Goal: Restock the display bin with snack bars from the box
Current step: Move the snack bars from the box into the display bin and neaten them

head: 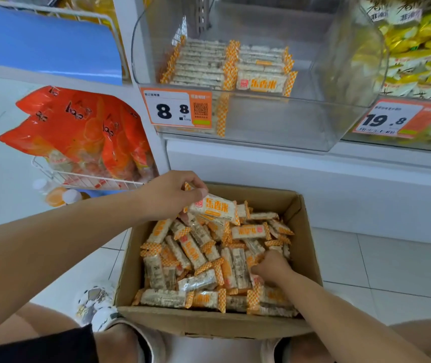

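left hand: pinches one snack bar by its end, lifted above the box, probably bound for the bin
right hand: down among loose bars in the box, fingers curled in; grip hidden, cannot tell
display bin: clear, on shelf above box, part filled, bars stacked at back left
hidden: box floor, bin's top edge cut off
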